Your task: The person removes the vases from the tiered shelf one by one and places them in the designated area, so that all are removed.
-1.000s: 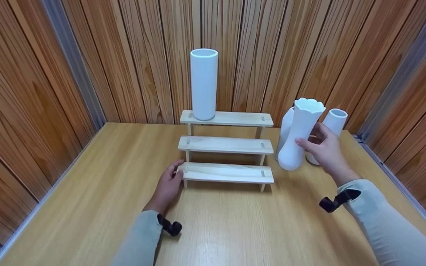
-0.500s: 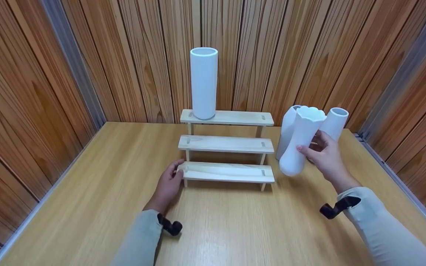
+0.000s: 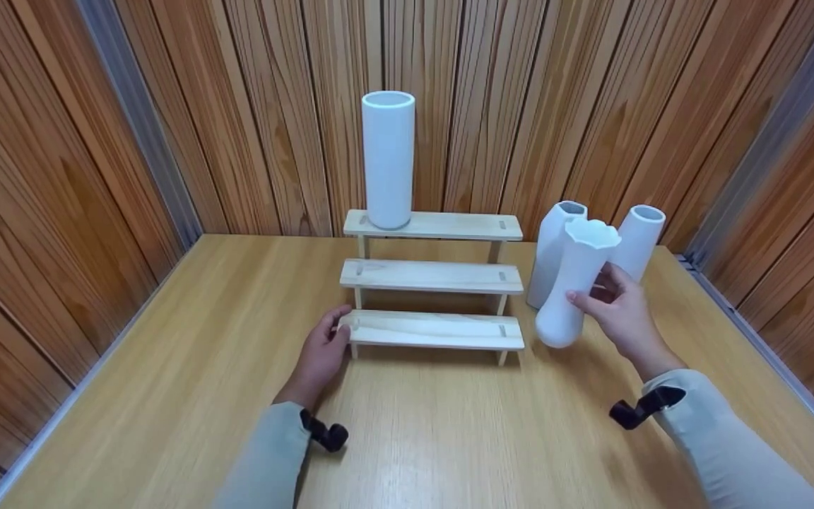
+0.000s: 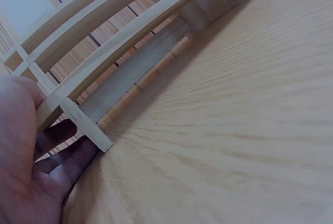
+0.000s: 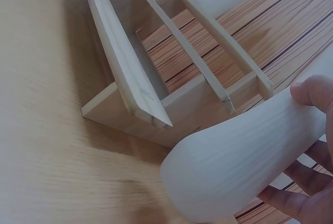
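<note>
A three-tier wooden display stand (image 3: 432,332) stands on the table. My left hand (image 3: 319,353) holds the left end of its lowest step; in the left wrist view the thumb lies at the board (image 4: 130,42) and the fingers are against the side leg. My right hand (image 3: 622,311) grips a white vase with a scalloped rim (image 3: 576,283) round its narrow middle, to the right of the stand. The vase leans, its rounded base (image 5: 218,177) lower left and raised off the table. A tall white cylindrical vase (image 3: 388,162) stands on the top step's left part.
Behind the held vase, a white angular vase (image 3: 548,261) and a white tapered vase (image 3: 640,240) stand on the table (image 3: 414,438), partly hidden. Wood-panelled walls (image 3: 273,120) enclose the table's back and sides.
My right hand has lowered the scalloped vase and brought it a little nearer, uncovering more of the angular vase behind. The left hand and stand have stayed in place.
</note>
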`<state>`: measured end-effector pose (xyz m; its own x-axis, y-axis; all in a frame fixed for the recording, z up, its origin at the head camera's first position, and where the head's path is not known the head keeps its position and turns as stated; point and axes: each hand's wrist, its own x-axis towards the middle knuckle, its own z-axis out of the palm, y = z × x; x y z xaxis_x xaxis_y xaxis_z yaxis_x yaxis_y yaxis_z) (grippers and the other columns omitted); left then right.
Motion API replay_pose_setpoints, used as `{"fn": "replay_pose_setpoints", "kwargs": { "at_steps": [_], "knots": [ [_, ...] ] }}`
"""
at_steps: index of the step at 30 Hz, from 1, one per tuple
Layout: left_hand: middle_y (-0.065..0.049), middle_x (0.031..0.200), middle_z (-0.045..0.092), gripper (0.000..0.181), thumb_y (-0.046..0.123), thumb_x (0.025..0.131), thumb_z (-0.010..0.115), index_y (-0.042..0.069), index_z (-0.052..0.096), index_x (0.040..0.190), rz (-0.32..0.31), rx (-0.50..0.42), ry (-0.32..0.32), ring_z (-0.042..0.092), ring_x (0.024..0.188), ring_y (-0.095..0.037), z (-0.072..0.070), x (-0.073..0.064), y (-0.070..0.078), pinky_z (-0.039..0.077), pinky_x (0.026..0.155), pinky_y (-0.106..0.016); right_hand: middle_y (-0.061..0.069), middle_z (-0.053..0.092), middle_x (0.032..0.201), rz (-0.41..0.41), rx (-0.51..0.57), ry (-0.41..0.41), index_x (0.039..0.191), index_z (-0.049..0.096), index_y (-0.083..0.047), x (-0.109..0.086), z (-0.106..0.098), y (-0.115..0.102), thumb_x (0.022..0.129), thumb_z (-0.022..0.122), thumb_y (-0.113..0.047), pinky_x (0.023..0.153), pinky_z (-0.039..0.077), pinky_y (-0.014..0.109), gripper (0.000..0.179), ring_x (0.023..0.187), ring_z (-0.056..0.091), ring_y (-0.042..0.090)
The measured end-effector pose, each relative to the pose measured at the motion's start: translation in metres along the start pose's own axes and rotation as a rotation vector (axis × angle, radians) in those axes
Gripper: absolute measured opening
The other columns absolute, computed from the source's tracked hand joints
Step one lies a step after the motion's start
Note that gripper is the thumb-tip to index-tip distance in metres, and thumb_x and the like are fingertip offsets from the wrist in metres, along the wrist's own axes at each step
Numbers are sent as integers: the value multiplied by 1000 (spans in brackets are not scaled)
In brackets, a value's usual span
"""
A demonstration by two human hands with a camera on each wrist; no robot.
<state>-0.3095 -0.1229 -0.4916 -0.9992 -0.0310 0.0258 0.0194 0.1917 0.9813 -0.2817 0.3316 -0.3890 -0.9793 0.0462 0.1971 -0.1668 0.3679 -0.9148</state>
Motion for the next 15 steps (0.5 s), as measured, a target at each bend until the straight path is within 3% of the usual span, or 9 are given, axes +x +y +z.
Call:
{"fn": "replay_pose_setpoints", "kwargs": {
  "at_steps": [10, 15],
  "knots": [
    [-2, 152, 45, 41, 23, 107, 46, 20, 48, 148, -28, -2, -8, 44, 136, -24, 0, 1, 0, 37, 114, -46, 12, 41, 156, -4, -23, 5, 158, 29, -16, -4, 3, 10, 85, 76, -51, 112, 39, 55, 94, 134, 48, 33],
    [-5, 153, 45, 42, 22, 107, 47, 17, 49, 148, 5, 7, -6, 44, 136, -25, 0, 0, -1, 38, 113, -47, 15, 41, 155, 2, -29, 7, 158, 28, -13, -5, 3, 13, 87, 76, -47, 112, 37, 56, 92, 136, 46, 36]
  ]
}}
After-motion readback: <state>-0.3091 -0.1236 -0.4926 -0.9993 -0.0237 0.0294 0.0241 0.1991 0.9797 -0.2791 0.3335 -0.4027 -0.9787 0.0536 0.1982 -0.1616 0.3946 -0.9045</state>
